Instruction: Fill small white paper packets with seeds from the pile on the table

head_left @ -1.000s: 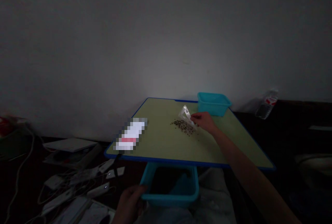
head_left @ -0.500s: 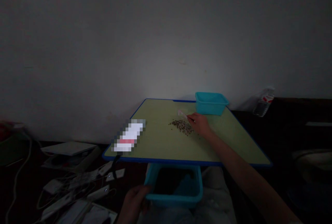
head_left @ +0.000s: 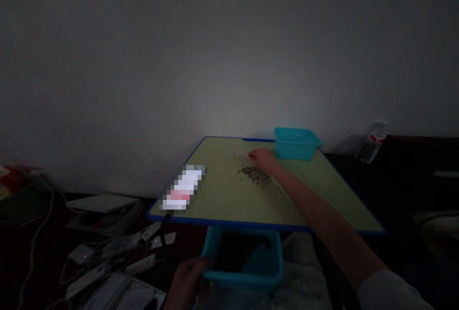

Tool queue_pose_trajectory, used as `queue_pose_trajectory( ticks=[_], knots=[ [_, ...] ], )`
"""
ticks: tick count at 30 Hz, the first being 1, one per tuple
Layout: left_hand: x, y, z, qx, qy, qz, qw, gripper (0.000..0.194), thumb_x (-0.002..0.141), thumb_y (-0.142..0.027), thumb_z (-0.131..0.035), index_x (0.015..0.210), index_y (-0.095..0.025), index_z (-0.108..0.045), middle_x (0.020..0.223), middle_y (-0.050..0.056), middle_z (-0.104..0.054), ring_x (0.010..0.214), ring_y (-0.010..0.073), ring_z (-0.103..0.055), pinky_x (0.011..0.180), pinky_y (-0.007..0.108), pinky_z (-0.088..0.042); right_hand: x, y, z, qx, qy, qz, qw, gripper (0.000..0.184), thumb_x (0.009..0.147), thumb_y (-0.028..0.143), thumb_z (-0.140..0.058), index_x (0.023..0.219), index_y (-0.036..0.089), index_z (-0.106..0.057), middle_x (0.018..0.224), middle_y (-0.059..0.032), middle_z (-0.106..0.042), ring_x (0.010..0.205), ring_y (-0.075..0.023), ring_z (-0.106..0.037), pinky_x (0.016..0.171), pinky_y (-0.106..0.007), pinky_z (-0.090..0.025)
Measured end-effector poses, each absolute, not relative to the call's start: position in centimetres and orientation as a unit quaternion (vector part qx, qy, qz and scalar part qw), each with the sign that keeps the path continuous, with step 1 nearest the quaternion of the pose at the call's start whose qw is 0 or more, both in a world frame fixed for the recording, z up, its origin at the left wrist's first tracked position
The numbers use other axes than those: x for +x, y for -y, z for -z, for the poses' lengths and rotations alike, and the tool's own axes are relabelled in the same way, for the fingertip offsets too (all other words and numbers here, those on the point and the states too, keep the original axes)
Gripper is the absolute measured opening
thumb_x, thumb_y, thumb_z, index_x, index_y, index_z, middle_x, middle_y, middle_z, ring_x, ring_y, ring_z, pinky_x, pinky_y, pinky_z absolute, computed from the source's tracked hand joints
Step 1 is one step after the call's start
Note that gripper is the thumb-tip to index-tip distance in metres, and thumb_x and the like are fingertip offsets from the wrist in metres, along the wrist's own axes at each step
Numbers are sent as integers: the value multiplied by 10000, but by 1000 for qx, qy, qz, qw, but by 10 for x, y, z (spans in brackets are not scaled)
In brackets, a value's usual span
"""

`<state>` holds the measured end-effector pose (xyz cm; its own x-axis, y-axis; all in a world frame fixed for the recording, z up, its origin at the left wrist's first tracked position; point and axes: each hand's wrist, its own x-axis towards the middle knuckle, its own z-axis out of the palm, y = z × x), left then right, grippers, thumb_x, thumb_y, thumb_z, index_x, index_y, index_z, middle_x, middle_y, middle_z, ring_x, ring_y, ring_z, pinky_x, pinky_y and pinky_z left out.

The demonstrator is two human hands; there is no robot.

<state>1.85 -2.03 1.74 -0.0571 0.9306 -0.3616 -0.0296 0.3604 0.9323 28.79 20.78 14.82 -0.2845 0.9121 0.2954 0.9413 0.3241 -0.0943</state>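
Note:
My right hand (head_left: 261,158) is over the far middle of the table, its fingers pinching a small clear plastic bag (head_left: 242,155). Just nearer to me lies a loose heap of small dark and pale grains (head_left: 256,176), like seeds, with a few strays around it. Down at my lap, my left hand (head_left: 190,274) is closed around the left rim of a blue plastic basin (head_left: 247,279). Something dark covers part of that basin's bottom; I cannot make out what it is.
A second blue basin (head_left: 297,145) stands at the table's back right corner. A lit, blurred-out phone (head_left: 182,188) lies at the left edge of the table (head_left: 222,204). Power strips and cables (head_left: 139,264) clutter the floor at left. A plastic bottle (head_left: 372,143) leans at far right.
My right hand has moved left and away from me with the plastic bag, which tilted from upright to low over the table. My left hand stays on the basin's rim.

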Motion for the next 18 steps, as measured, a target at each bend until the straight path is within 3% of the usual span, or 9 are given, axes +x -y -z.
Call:
queue_pose_trajectory(
  ticks=[9,18],
  knots=[
    [8,20,-11,344,-594,-437,581,376,620,-451,-641,392,-200,-477,237,-70,-376,226,80,-303,307,205,-187,291,-197,-141,-522,834,21,180,254,863,236,-478,1011,229,-685,1010,-44,-684,946,-188,-601,812,-245,-378],
    [8,19,-9,355,-590,-449,570,401,646,-440,-624,366,-210,-452,220,-67,-356,213,87,-293,298,212,-188,298,-186,-146,-494,850,29,184,256,861,207,-473,1002,233,-685,992,-55,-685,959,-184,-591,829,-250,-374]
  ],
)
